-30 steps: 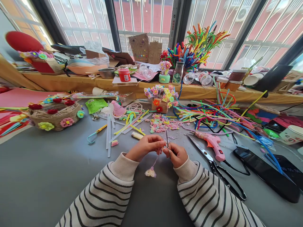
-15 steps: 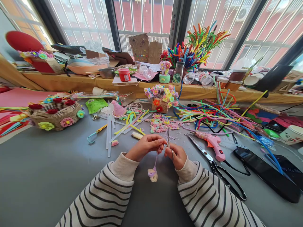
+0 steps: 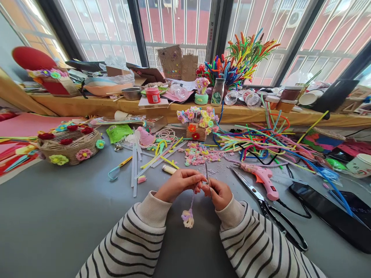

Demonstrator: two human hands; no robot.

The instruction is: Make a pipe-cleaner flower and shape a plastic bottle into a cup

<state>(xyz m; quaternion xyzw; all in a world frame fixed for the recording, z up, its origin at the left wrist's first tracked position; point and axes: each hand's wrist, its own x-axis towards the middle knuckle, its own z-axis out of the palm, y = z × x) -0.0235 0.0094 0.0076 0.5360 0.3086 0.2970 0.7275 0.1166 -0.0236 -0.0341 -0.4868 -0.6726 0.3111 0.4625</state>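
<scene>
My left hand (image 3: 182, 183) is closed, pinching the thin stem of a small pipe-cleaner flower (image 3: 188, 218) in lilac and cream. The flower hangs head down below my fingers, over the grey table. Close beside it, my right hand (image 3: 220, 193) is closed around the handles of small scissors (image 3: 206, 170), whose blades point up and away from me. The fingertips of both hands nearly meet, so where the stem's end lies against the scissors is hard to make out. Fuzzy pink and yellow clippings (image 3: 199, 153) lie just beyond my hands.
To the right lie large black-handled scissors (image 3: 255, 193), a pink glue gun (image 3: 265, 179) and a phone (image 3: 324, 210). A tangle of pipe cleaners (image 3: 261, 141) spreads behind them. On the left are a flowered basket (image 3: 71, 148) and clear glue sticks (image 3: 135, 170). A flower-filled box (image 3: 197, 129) stands ahead.
The view has tilted slightly, so everything sits a little lower. My hands keep nearly the same pose, with the flower still hanging from the left and the small scissors in the right.
</scene>
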